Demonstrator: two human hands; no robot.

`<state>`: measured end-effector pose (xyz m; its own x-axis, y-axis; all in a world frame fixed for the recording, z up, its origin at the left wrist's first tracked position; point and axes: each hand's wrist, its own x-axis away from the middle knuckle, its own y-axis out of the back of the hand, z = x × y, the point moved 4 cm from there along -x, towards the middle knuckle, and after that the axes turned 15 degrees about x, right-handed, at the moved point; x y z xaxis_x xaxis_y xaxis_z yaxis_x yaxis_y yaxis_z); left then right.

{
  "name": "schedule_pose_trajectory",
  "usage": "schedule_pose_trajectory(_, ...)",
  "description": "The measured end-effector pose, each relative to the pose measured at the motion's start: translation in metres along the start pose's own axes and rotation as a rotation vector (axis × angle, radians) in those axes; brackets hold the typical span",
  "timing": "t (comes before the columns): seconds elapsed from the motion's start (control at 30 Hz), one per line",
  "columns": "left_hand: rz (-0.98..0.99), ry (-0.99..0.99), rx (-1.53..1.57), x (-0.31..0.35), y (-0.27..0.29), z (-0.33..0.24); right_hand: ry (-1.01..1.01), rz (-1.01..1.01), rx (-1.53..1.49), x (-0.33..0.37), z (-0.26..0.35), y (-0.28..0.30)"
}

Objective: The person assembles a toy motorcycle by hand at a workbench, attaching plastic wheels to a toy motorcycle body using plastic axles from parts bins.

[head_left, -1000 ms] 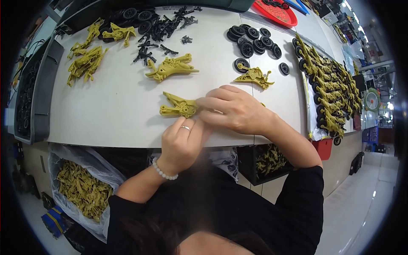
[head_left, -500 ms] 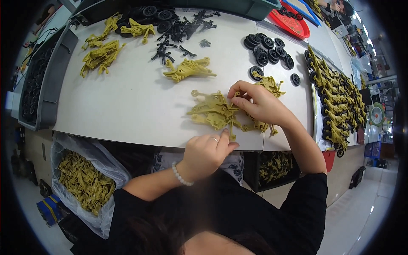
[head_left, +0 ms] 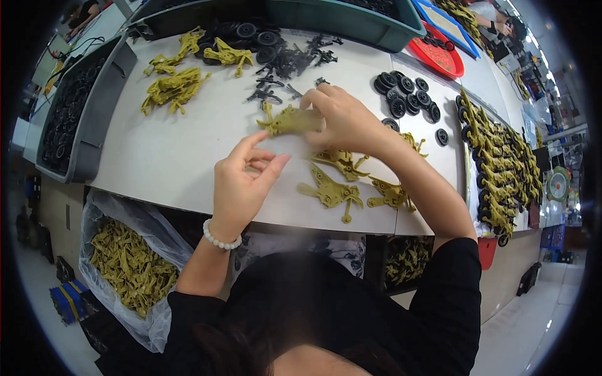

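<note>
A yellow moulded plastic part [head_left: 282, 120] is in my right hand [head_left: 348, 119], whose fingers are closed round its right end; that end is smeared by motion. My left hand [head_left: 241, 178], with a pale bead bracelet on the wrist, has its thumb and fingers apart. Its index fingertip comes close to the left end of that part; whether they touch I cannot tell. Below my right forearm lie more yellow plastic parts [head_left: 335, 191], one of them showing its hollow inner side with pegs. Another yellow part [head_left: 390, 194] sits partly behind the forearm.
Black toy wheels [head_left: 407, 94] and small black parts [head_left: 288, 66] lie farther back. Grey bins [head_left: 88, 141] and a red tray [head_left: 448, 62] stand around. Assembled yellow pieces with wheels [head_left: 501, 163] line the right side. A lined bag of yellow parts [head_left: 135, 263] stands lower left.
Both hands have left the yellow parts near the table's front edge. My right hand has reached up and left and taken hold of another yellow part; my left hand has moved left and opened.
</note>
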<state>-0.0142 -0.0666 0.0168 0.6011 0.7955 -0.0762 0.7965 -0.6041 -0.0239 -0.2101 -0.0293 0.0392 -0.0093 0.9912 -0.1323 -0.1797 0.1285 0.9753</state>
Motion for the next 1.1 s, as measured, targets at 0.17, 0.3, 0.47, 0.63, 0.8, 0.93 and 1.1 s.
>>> schedule_pose_trajectory(0.17,0.023,0.142,0.574,0.002,0.001,0.013,0.167,-0.269,-0.039,0.018,0.062,0.008)
schedule_pose_trajectory(0.3,0.05,0.176,0.894,0.0,0.001,0.008,0.259,-0.236,-0.294,0.026,0.083,0.003)
schedule_pose_trajectory(0.47,0.106,0.01,0.551,0.0,0.021,0.009,0.264,-0.014,-0.595,0.024,0.082,0.005)
schedule_pose_trajectory(0.63,0.176,-0.253,0.013,0.0,0.038,-0.008,0.121,0.2,-0.736,0.012,0.068,0.017)
schedule_pose_trajectory(0.8,0.363,-0.644,-0.5,0.006,0.04,-0.024,0.096,-0.013,-0.6,-0.004,0.037,0.023)
schedule_pose_trajectory(0.93,0.416,-0.619,-0.46,0.01,0.051,-0.014,0.27,-0.081,-0.324,-0.007,0.04,0.011)
schedule_pose_trajectory(1.1,0.282,-0.796,-0.646,0.015,0.055,-0.023,0.527,-0.02,-0.129,-0.001,0.064,-0.004)
